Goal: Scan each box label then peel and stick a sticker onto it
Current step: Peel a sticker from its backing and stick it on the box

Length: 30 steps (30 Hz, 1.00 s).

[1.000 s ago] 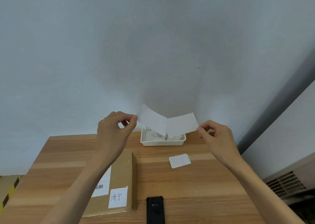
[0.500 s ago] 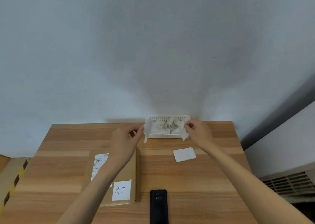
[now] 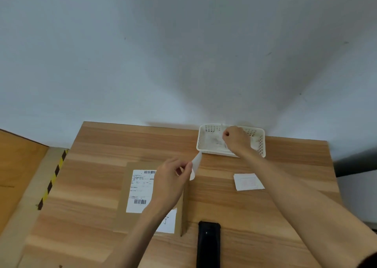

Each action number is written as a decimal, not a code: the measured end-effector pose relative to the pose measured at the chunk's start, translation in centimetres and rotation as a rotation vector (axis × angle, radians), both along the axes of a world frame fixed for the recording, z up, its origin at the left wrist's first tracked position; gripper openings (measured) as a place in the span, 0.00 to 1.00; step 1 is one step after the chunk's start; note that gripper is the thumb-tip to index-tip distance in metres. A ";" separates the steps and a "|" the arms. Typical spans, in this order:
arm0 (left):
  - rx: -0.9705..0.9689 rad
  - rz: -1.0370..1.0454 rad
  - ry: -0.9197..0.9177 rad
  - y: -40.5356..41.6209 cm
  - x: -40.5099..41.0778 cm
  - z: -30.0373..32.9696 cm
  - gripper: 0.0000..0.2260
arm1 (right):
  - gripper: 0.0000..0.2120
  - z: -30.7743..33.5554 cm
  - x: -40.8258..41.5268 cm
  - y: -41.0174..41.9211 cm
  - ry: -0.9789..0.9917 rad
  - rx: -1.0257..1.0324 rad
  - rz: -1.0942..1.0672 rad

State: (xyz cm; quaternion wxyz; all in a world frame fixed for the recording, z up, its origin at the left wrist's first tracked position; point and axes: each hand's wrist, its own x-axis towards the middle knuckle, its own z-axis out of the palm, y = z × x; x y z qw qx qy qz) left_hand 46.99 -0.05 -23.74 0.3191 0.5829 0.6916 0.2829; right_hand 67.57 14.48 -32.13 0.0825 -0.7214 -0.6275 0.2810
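A flat cardboard box lies on the wooden table, bearing a white shipping label with barcodes and a handwritten white sticker. My left hand hovers over the box's far right corner and pinches a small white sticker that curls upward. My right hand reaches into the white plastic basket at the table's back edge, fingers curled; I cannot tell whether it still holds a paper scrap. The black handheld scanner lies at the table's front.
A stack of white sticker sheets lies right of the box. Crumpled backing papers fill the basket. A grey wall rises behind the table. A ledge with yellow-black hazard tape runs along the left.
The two hands have parted: the left has come back over the box with the sticker, and the right has moved into the basket. The view has tilted downward.
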 end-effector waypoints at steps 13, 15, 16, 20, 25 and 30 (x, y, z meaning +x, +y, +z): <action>0.047 0.011 0.098 0.9 0.0 -1.7 0.08 | 0.12 -1.1 0.3 -0.2 0.047 0.044 -0.089; 0.104 0.015 0.146 0.7 0.3 -1.4 0.09 | 0.10 -0.4 -0.1 -1.6 0.097 0.088 -0.101; 0.130 0.015 0.164 0.6 0.4 -1.3 0.09 | 0.08 0.0 -0.2 -2.3 0.103 0.122 -0.109; 0.141 -0.015 0.190 -0.2 1.2 -1.1 0.09 | 0.07 1.2 0.3 -3.8 0.097 0.199 -0.199; 0.183 -0.064 0.198 -2.4 2.1 -0.3 0.09 | 0.07 1.9 1.5 -3.3 0.088 0.181 -0.182; 0.176 -0.032 0.175 -3.6 1.3 -0.8 0.07 | 0.08 1.2 1.9 -2.4 0.049 0.093 -0.134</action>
